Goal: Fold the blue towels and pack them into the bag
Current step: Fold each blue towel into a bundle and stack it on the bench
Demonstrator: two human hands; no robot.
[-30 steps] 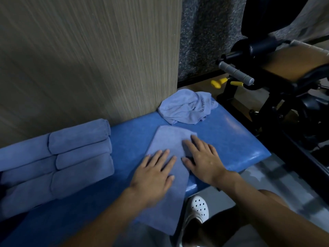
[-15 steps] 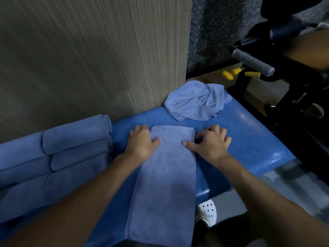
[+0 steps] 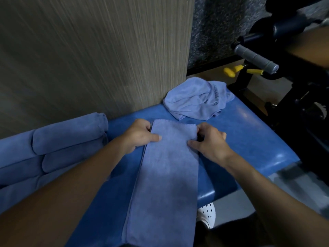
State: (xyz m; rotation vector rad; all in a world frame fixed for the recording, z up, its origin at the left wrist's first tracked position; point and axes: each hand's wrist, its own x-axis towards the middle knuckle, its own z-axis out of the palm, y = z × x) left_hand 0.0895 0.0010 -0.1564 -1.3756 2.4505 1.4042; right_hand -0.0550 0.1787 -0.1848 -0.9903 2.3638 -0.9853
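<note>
A long towel (image 3: 167, 166), folded into a narrow strip, lies lengthwise on the blue bench (image 3: 249, 139). It runs from its far hem at 12 o'clock down to 6 o'clock, where the near end droops over the bench edge towards the person.

The 2 hands work the far end. The left hand (image 3: 138, 138) has its thumb flat on top and its fingers tucked round the corner at 11 o'clock, pinching the cloth. The right hand (image 3: 208, 141) mirrors it at 1 o'clock, thumb on top and fingers curled at the edge. Taking both corners at once looks meant to keep the hem square. I judge that the next step is to roll or fold that end back towards 6 o'clock.

At 9 o'clock several rolled towels (image 3: 69, 132) are stacked against the wall panel (image 3: 89, 50), out of the working space. They suggest that rolling is the finish here. At 1 o'clock, beyond the hands, 1 crumpled towel (image 3: 195, 98) sits at the bench's far corner, within reach but apart from the strip, probably next in line.

A grey handle (image 3: 256, 58) of a gym machine juts in at 2 o'clock, and a white shoe (image 3: 207, 214) shows below the bench edge at 5 o'clock. No bag is visible from here, so packing looks some way off.
</note>
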